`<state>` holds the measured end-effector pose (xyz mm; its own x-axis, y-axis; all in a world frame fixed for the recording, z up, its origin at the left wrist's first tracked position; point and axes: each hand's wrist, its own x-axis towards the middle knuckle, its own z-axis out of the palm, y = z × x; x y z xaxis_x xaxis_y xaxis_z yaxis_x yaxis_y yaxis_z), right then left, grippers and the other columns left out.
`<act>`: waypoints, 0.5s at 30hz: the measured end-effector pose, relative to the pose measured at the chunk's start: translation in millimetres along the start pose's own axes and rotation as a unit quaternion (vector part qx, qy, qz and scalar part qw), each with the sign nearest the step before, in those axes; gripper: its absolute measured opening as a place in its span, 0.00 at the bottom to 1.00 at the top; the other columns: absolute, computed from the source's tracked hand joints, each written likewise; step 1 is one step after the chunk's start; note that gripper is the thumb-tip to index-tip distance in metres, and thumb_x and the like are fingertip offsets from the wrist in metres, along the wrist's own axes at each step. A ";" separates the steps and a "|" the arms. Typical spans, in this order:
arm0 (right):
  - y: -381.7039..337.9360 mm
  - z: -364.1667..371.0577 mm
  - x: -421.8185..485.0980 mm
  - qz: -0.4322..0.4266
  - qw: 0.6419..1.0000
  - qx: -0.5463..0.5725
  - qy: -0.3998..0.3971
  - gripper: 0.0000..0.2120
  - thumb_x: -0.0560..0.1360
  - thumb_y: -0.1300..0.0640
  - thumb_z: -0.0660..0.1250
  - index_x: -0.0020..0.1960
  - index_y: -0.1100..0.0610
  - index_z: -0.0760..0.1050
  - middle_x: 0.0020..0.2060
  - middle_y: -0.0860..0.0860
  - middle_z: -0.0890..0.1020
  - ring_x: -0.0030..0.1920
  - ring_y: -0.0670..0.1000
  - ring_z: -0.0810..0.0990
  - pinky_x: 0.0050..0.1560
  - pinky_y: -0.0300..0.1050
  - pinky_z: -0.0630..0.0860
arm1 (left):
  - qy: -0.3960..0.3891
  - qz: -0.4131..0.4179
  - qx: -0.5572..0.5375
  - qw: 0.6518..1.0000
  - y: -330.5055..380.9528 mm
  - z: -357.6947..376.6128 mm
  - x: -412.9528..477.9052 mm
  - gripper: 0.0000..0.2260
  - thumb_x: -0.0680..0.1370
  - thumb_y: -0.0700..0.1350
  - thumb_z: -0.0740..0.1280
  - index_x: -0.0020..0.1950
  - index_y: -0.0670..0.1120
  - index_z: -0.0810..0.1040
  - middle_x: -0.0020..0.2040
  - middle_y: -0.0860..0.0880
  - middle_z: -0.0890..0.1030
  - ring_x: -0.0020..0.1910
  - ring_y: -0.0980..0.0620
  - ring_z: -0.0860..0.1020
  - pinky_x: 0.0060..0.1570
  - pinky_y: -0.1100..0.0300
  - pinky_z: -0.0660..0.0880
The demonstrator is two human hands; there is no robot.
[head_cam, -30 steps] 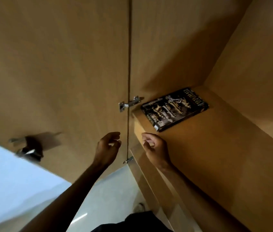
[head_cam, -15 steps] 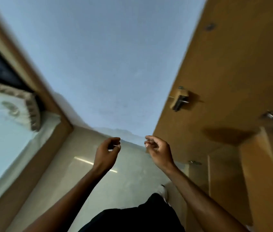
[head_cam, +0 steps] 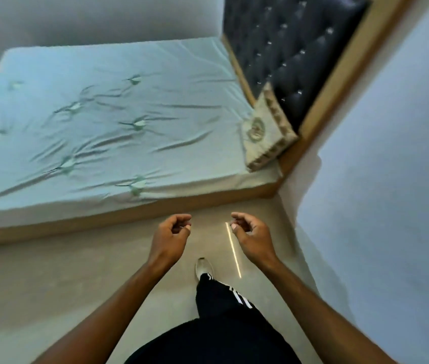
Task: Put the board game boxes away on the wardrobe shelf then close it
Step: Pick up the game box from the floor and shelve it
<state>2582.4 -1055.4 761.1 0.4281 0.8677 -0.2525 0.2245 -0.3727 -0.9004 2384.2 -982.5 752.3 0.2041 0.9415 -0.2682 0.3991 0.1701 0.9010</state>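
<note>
No board game box and no wardrobe appear in the head view now. My left hand and my right hand are held out side by side above the beige floor, a short way in front of the bed's near edge. Both hang with fingers loosely curled and nothing in them. There is a hand's width of gap between them.
A bed with a wrinkled pale green sheet fills the upper left, on a wooden frame. A beige cushion leans on the dark tufted headboard. A pale wall runs along the right. My leg and shoe are below the hands.
My view has swung left from the open wardrobe shelf with a dark game box, past the wall, to the bed. Both hands stayed empty and held out in the same pose.
</note>
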 end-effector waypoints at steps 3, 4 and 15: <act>-39.0 60.5 54.9 -0.026 0.994 -0.027 -0.099 0.12 0.76 0.59 0.68 0.58 0.53 0.80 0.47 0.45 0.83 0.48 0.41 0.81 0.50 0.34 0.77 | 0.084 -0.040 -0.023 0.995 -8.9 -55.7 28.0 0.09 0.77 0.39 0.69 0.53 0.52 0.80 0.46 0.53 0.83 0.45 0.56 0.81 0.47 0.63 0.77; -49.9 80.7 68.5 -0.037 0.990 -0.042 -0.131 0.12 0.76 0.59 0.68 0.59 0.52 0.79 0.47 0.44 0.83 0.49 0.41 0.81 0.50 0.35 0.78 | 0.112 -0.052 -0.032 0.992 -11.3 -72.8 34.2 0.09 0.77 0.40 0.69 0.54 0.52 0.80 0.46 0.53 0.83 0.46 0.55 0.81 0.47 0.64 0.77; -173.9 359.0 129.3 -0.188 0.864 -0.167 -0.436 0.13 0.76 0.60 0.67 0.60 0.53 0.78 0.48 0.47 0.82 0.48 0.41 0.80 0.44 0.26 0.74 | 0.410 -0.163 -0.165 0.882 -93.9 -271.8 42.8 0.10 0.77 0.41 0.68 0.55 0.55 0.80 0.51 0.54 0.84 0.52 0.56 0.82 0.54 0.59 0.79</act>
<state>2284.4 -760.3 757.9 -0.5205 0.8114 -0.2660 0.5068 0.0428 -0.8610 2112.6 -879.1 748.9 -0.6423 0.6983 -0.3160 0.0076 0.4180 0.9084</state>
